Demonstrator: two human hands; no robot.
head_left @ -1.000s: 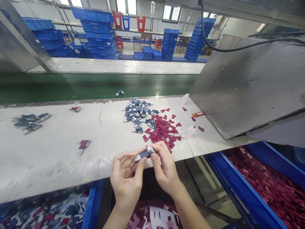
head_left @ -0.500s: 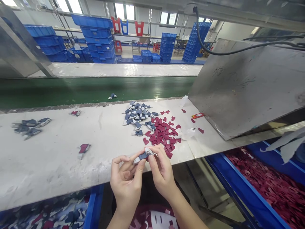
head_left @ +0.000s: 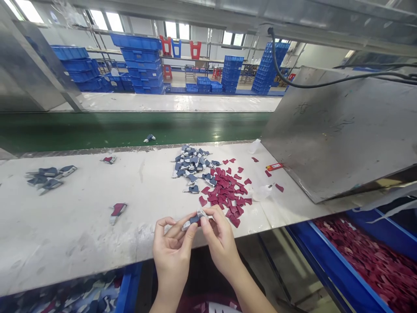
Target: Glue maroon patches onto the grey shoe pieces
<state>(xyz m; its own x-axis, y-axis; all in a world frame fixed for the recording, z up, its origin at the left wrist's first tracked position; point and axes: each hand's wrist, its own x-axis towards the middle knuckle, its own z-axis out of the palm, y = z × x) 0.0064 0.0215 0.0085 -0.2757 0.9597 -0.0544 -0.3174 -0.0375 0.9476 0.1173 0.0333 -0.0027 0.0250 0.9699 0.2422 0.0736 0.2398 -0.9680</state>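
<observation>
Both my hands meet over the front edge of the white worktable (head_left: 156, 234), pinching one small blue-and-grey plastic part (head_left: 194, 219). My left hand (head_left: 174, 248) grips its left end between thumb and fingers. At its right end, my right hand (head_left: 220, 243) presses with thumb and index finger; a bit of dark red shows beneath the part. Just beyond lies a heap of flat dark red pieces (head_left: 228, 189). Behind that heap is a pile of blue-and-grey parts (head_left: 192, 161). To the left rests a part with a red piece on it (head_left: 118, 211).
A green conveyor belt (head_left: 114, 128) runs behind the table, carrying one part (head_left: 149, 138). A slanted metal panel (head_left: 325, 134) stands at right. Below it sits a blue bin of red pieces (head_left: 368, 256); another bin (head_left: 127, 287) is lower left. More parts (head_left: 52, 176) lie far left.
The view has tilted slightly, so the scene sits lower and a little to the right. Both hands keep hold of the part, which is turned slightly, with more red visible under it.
</observation>
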